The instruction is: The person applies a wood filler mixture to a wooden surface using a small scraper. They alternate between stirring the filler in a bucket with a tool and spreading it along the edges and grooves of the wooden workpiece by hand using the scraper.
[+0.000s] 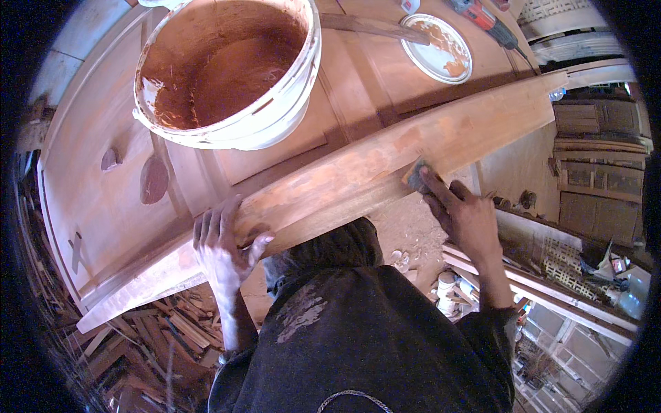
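A long wooden board [323, 175] with lighter orange patches crosses the view diagonally along the near edge of a panelled wooden door [358, 62] lying flat. My left hand [226, 244] grips the board left of centre, fingers over its upper side. My right hand [460, 217] presses a small dark sanding pad [418, 175] against the board's lower side, right of centre, with my fingers on the pad. On the door beyond the board stands a white bucket [275, 120] holding reddish-brown paste. A wooden stick [358, 24] reaches from the bucket to a white lid [454, 62] smeared with paste.
A red power tool [482, 20] lies on the door at top right. Wood offcuts [179, 323] are heaped below on the left. Stacked planks [564, 296], cans [447, 296], a plastic bottle [630, 296] and old panels [595, 213] are at the right.
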{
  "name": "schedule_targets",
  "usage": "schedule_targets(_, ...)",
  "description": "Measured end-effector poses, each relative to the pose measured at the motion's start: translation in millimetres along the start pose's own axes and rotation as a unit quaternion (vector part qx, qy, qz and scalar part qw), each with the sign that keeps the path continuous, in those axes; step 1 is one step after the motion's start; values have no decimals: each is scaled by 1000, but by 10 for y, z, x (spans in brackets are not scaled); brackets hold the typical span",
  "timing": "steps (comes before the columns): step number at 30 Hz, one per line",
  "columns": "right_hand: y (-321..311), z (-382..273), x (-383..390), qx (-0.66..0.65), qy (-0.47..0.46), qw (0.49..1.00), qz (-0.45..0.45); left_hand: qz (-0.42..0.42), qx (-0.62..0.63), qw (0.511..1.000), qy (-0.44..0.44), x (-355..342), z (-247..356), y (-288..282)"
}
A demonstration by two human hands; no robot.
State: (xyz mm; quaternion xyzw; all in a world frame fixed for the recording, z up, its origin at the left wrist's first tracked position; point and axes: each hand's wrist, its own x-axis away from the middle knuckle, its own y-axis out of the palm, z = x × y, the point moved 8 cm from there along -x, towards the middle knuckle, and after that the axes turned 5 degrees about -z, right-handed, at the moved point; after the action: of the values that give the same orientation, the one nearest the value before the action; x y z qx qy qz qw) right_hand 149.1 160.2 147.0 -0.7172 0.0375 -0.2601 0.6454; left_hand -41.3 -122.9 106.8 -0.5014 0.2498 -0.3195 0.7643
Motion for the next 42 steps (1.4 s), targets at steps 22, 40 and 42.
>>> schedule_targets(22,165,-529,99,-80,-109,990,51,4,-2,1000,10,-18,13,2)
schedule_targets(40,-163,-479,8,101,-185,977,-25,62,8,998,4,-8,8,-42)
schedule_targets(42,-93,-592,4,121,-209,970,-7,71,14,997,10,3,15,-44)
